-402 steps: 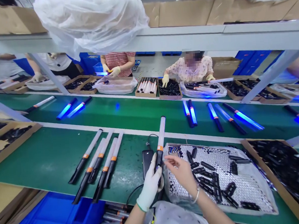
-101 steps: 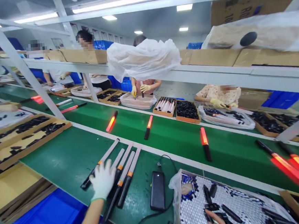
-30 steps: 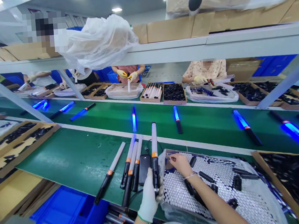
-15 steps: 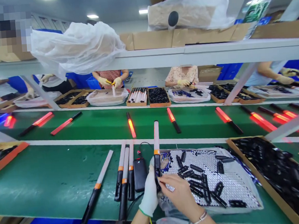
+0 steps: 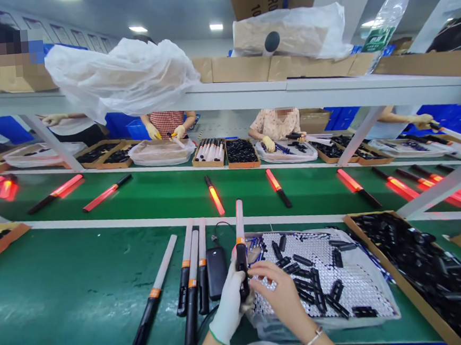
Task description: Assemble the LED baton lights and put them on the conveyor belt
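Observation:
My left hand [image 5: 227,305], in a white glove, is wrapped round the black handle of a light baton [image 5: 240,246]. The baton stands nearly upright, its white tube up and an orange band in the middle. Bare and with fingers apart, my right hand [image 5: 277,291] is just right of the handle; whether a fingertip touches it I cannot tell. Beneath and beyond that hand lies a plastic-lined tray [image 5: 369,313] of batteries with black plastic parts [image 5: 317,290] scattered on top. Left of my hands rest a black power bank [image 5: 216,272] and several batons [image 5: 192,292].
A green conveyor belt [image 5: 168,198] carrying lit red batons runs across behind the bench [image 5: 63,281]. On the right is a cardboard box [image 5: 380,246] of black parts. A white shelf [image 5: 240,94] spans overhead. Co-workers' gloved hands [image 5: 268,144] work at trays across the belt.
My right hand's fingers have come away from the handle and spread. The held baton has dropped slightly in view. Batons on the belt have shifted a little to the right.

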Demonstrator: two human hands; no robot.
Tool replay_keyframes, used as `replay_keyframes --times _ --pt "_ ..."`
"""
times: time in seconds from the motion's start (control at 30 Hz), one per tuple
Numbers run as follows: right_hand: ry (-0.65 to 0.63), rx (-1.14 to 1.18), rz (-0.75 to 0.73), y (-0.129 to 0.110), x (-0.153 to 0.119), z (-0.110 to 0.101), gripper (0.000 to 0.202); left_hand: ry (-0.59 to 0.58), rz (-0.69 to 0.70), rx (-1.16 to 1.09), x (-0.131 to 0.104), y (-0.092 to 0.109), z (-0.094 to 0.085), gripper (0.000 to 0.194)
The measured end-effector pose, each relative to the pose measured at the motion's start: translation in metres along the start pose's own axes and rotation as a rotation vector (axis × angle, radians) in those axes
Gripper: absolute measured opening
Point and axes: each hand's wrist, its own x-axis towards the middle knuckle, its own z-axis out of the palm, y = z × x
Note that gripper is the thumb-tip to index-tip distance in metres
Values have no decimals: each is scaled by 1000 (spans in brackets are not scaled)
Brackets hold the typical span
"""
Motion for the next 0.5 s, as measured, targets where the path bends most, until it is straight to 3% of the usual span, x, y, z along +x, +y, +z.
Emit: replay_keyframes --times 0.13,0.27,0.4,0.5 --pt "-159 -382 135 46 41 0 31 -44 30 -25 -10 12 0 99" --pt "-339 -517 85 88 81 25 31 -74 47 5 -18 14 -2 101" --pt "-447 -634 65 106 98 49 22 -77 86 55 -26 9 -8 96" --pt "-464 -652 65 111 100 52 18 -29 122 84 -42 5 -19 86"
